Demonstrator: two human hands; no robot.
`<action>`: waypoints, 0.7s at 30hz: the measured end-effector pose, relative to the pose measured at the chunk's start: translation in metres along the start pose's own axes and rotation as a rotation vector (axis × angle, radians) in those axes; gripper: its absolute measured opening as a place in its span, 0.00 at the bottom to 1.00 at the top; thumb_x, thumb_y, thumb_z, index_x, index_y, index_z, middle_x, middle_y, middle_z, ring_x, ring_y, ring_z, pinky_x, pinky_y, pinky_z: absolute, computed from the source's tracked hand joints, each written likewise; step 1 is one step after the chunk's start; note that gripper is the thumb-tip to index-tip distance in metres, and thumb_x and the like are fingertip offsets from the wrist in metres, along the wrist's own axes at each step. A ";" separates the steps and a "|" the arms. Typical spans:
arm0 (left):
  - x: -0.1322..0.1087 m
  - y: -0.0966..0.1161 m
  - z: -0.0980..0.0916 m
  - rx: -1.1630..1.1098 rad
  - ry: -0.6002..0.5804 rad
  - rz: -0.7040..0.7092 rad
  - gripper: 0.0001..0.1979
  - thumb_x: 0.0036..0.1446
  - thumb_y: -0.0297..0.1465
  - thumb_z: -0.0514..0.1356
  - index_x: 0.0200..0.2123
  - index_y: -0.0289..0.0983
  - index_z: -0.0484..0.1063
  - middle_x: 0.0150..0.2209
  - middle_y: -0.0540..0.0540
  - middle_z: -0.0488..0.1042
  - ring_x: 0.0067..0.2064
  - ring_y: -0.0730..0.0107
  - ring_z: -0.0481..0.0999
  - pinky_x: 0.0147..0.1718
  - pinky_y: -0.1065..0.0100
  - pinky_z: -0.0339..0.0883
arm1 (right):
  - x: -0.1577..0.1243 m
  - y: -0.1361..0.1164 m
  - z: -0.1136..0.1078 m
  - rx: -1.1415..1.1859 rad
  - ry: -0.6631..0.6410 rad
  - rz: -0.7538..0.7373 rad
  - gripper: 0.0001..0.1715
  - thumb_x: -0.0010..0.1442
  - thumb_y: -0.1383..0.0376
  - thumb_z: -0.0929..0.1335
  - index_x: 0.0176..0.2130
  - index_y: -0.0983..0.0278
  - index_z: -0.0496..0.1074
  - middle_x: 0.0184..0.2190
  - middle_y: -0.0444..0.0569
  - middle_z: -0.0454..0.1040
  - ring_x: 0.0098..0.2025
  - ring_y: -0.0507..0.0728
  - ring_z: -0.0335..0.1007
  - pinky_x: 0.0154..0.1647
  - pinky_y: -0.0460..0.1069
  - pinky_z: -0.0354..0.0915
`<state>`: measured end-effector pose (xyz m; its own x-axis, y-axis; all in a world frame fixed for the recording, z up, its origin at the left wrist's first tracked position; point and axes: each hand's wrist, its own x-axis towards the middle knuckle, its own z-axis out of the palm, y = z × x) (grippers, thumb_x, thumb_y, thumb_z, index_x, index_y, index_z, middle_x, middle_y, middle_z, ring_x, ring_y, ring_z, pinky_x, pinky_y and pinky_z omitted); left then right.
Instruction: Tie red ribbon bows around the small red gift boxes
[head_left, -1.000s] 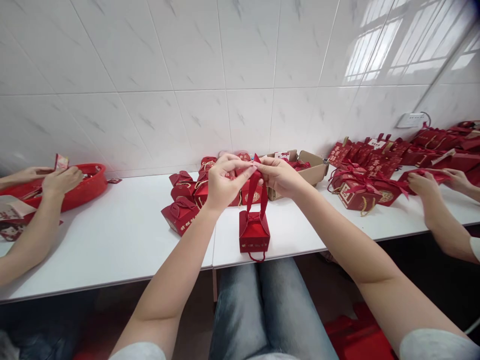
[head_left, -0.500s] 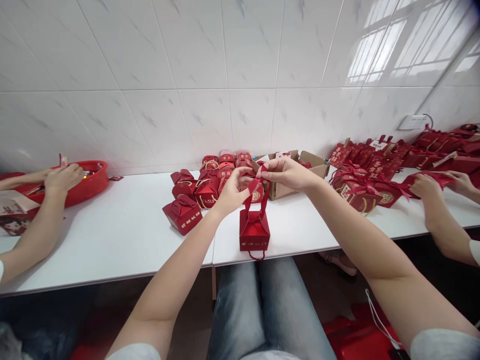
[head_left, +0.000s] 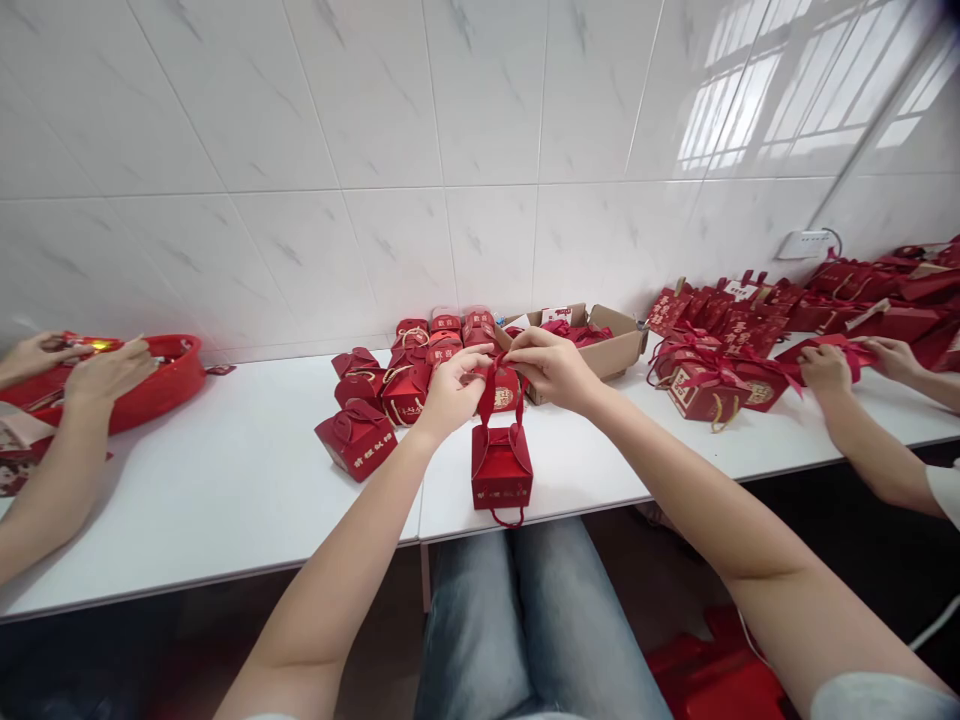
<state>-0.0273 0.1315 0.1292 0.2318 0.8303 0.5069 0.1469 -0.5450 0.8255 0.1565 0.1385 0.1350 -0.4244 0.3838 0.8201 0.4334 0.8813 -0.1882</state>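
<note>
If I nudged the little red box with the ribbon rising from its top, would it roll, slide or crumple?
The red box probably wouldn't roll: its sides look flat. It might slide fairly easily, as the white tabletop looks smooth. Squeezed hard, it could dent, since its folded flaps look like thin card.

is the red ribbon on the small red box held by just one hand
No, the left hand and right hand both hold the red ribbon above the small red box.
</note>
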 end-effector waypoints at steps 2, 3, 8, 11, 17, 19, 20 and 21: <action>0.001 -0.002 0.003 0.084 0.014 0.097 0.07 0.47 0.25 0.56 0.31 0.34 0.72 0.42 0.42 0.77 0.43 0.65 0.76 0.42 0.67 0.71 | -0.002 -0.002 0.003 0.050 0.056 0.031 0.12 0.61 0.68 0.64 0.37 0.63 0.78 0.35 0.52 0.72 0.37 0.54 0.70 0.37 0.50 0.70; 0.002 -0.003 0.004 0.118 0.027 0.139 0.06 0.48 0.24 0.56 0.31 0.34 0.71 0.36 0.44 0.77 0.39 0.67 0.77 0.39 0.68 0.71 | -0.003 -0.002 0.004 0.092 0.077 0.060 0.12 0.60 0.67 0.65 0.37 0.63 0.78 0.35 0.51 0.72 0.37 0.54 0.70 0.38 0.50 0.70; 0.004 0.004 0.004 0.284 0.170 0.376 0.08 0.52 0.22 0.55 0.37 0.36 0.68 0.35 0.48 0.76 0.37 0.72 0.78 0.40 0.70 0.71 | -0.009 -0.001 0.009 0.549 0.220 0.321 0.09 0.56 0.61 0.70 0.37 0.59 0.79 0.40 0.48 0.74 0.47 0.54 0.69 0.50 0.52 0.67; -0.002 0.009 -0.003 0.370 0.195 0.440 0.11 0.53 0.22 0.56 0.41 0.36 0.67 0.37 0.47 0.77 0.41 0.71 0.78 0.43 0.69 0.70 | -0.023 -0.001 0.013 0.866 0.313 0.537 0.11 0.52 0.57 0.72 0.37 0.57 0.79 0.41 0.45 0.76 0.47 0.53 0.70 0.50 0.51 0.66; -0.044 -0.022 -0.035 0.373 0.308 0.139 0.11 0.52 0.27 0.60 0.41 0.37 0.69 0.35 0.47 0.78 0.41 0.67 0.78 0.40 0.69 0.70 | -0.084 -0.004 0.026 1.005 0.581 0.938 0.16 0.44 0.56 0.75 0.34 0.60 0.79 0.31 0.45 0.77 0.33 0.51 0.72 0.35 0.46 0.66; -0.064 -0.046 -0.046 0.308 0.406 0.012 0.11 0.51 0.30 0.61 0.40 0.36 0.70 0.36 0.45 0.78 0.40 0.67 0.78 0.37 0.70 0.71 | -0.111 0.000 0.030 0.924 0.675 1.026 0.18 0.43 0.55 0.75 0.35 0.61 0.79 0.31 0.46 0.77 0.32 0.50 0.71 0.33 0.45 0.65; -0.074 -0.060 -0.051 0.285 0.446 -0.052 0.12 0.51 0.32 0.61 0.40 0.36 0.70 0.38 0.44 0.77 0.40 0.66 0.78 0.36 0.70 0.70 | -0.124 0.003 0.032 0.854 0.717 1.070 0.19 0.43 0.55 0.75 0.35 0.61 0.78 0.31 0.46 0.77 0.31 0.50 0.70 0.32 0.45 0.65; -0.085 -0.073 -0.056 0.259 0.492 -0.105 0.12 0.51 0.33 0.60 0.40 0.36 0.70 0.38 0.44 0.77 0.40 0.66 0.77 0.35 0.70 0.70 | -0.138 0.007 0.035 0.775 0.749 1.114 0.20 0.43 0.54 0.75 0.35 0.62 0.78 0.32 0.47 0.77 0.30 0.50 0.70 0.32 0.45 0.65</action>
<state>-0.1111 0.1076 0.0397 -0.2633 0.8045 0.5324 0.3906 -0.4157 0.8213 0.1907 0.1017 0.0020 0.4053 0.9077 0.1090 -0.3552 0.2662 -0.8961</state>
